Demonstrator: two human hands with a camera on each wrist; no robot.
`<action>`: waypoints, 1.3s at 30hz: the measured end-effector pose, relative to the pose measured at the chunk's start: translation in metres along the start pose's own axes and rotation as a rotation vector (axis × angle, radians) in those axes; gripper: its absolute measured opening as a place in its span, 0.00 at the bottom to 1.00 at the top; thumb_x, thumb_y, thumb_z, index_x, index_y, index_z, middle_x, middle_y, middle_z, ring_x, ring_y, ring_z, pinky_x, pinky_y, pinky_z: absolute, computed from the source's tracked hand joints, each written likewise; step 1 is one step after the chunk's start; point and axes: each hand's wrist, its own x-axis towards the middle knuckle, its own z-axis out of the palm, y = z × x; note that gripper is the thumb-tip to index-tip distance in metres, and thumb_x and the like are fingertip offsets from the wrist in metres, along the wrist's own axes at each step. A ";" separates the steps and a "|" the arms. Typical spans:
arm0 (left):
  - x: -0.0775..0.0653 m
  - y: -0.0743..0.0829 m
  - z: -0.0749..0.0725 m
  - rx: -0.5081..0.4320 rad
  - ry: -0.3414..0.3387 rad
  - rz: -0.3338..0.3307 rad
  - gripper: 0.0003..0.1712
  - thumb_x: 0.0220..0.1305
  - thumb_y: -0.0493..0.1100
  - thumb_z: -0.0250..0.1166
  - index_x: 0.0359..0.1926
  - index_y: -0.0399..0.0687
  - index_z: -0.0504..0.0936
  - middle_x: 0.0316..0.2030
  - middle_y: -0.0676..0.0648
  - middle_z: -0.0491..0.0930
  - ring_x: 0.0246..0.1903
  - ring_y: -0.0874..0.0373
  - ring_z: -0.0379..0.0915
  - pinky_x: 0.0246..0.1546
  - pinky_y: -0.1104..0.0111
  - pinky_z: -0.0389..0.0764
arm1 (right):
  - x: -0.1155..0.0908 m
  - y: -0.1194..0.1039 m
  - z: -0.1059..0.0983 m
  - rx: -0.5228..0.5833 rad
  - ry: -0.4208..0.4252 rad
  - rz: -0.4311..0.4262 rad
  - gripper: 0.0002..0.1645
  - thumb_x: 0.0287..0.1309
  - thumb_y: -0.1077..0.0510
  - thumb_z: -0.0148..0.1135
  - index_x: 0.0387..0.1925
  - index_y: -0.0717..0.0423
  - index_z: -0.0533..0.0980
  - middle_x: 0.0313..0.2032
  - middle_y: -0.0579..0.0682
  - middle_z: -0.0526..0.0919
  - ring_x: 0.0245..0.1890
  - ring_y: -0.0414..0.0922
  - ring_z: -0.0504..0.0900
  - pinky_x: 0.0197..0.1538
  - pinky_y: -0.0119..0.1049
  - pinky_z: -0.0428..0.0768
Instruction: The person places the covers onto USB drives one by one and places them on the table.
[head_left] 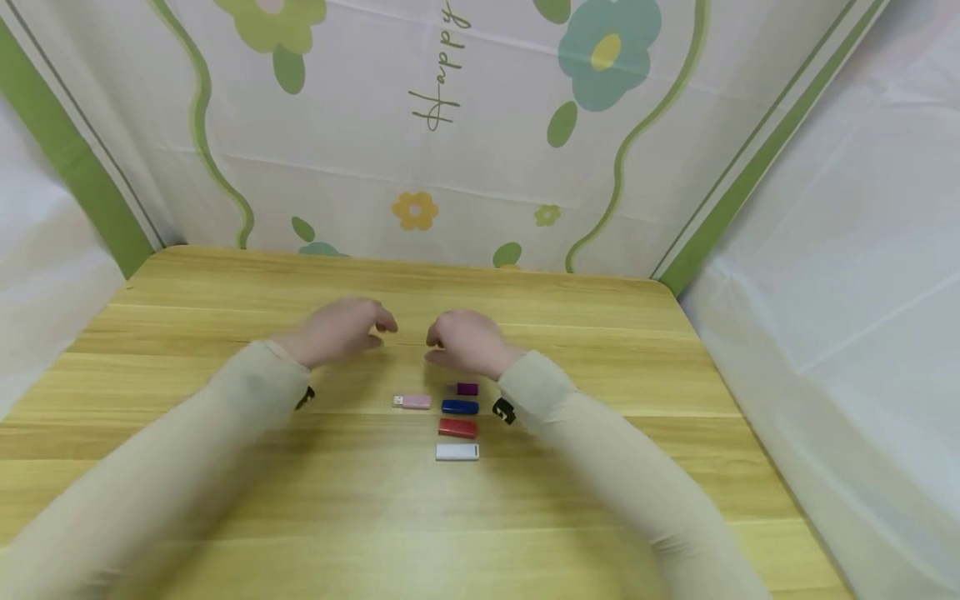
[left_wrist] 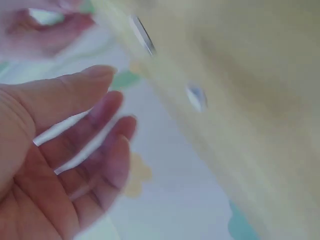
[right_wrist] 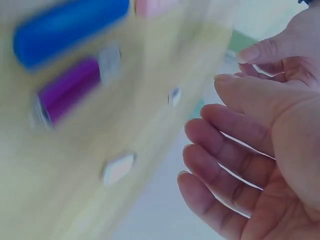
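My left hand [head_left: 339,332] hovers over the wooden table, fingers loosely bent with nothing between them. Facing it is my right hand [head_left: 472,342], its fingers also relaxed and holding nothing. Just below the right hand lies a purple USB stick [head_left: 467,389]. A blue USB stick [head_left: 460,407], a red one [head_left: 457,428] and a white one [head_left: 457,452] form a column beneath it. To their left lies a pink USB stick [head_left: 416,402] with its metal plug facing left. The right wrist view shows a small whitish piece [right_wrist: 119,169] and a smaller one [right_wrist: 174,96], both blurred; their kind is unclear.
The wooden table [head_left: 360,533] ends at a back edge against a white cloth [head_left: 495,158] printed with flowers. White sheets hang on the left and on the right [head_left: 825,275]. A small black item [head_left: 504,410] shows at the right wrist.
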 end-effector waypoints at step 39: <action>0.058 -0.064 0.017 0.140 -0.168 0.186 0.06 0.62 0.33 0.67 0.29 0.45 0.87 0.30 0.51 0.83 0.31 0.58 0.73 0.38 0.61 0.77 | 0.037 0.066 0.031 0.079 -0.010 0.182 0.09 0.63 0.52 0.66 0.35 0.54 0.83 0.27 0.44 0.80 0.26 0.41 0.78 0.30 0.31 0.77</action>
